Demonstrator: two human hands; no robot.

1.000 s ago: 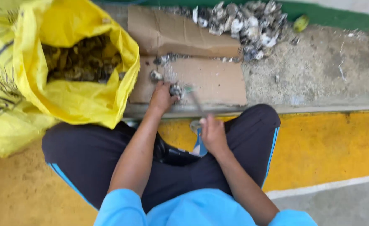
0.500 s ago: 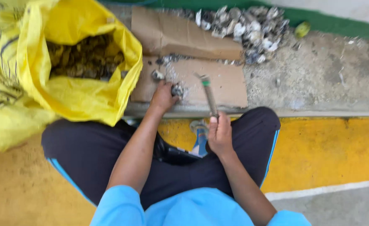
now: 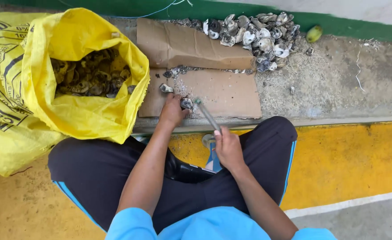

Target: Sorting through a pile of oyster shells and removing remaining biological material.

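right hand (image 3: 228, 149) closed around the handle of a slim metal tool (image 3: 207, 114), its tip angled up to the oyster (image 3: 186, 104). left hand (image 3: 173, 111) clamped down over the oyster, pinning it to the near edge of the flat brown cardboard (image 3: 227, 91) on the kerb. judgement: the shell should sit steady under firm pressure, fingers clear of the tip, the point worked into the seam. shell rough, grey, irregular. at the left, a yellow woven sack (image 3: 85, 111), mouth open, holds dark crusted oysters. farthest, a heap of pale opened shells (image 3: 258, 33) on gritty concrete, with a green fruit (image 3: 314, 34) beside it.
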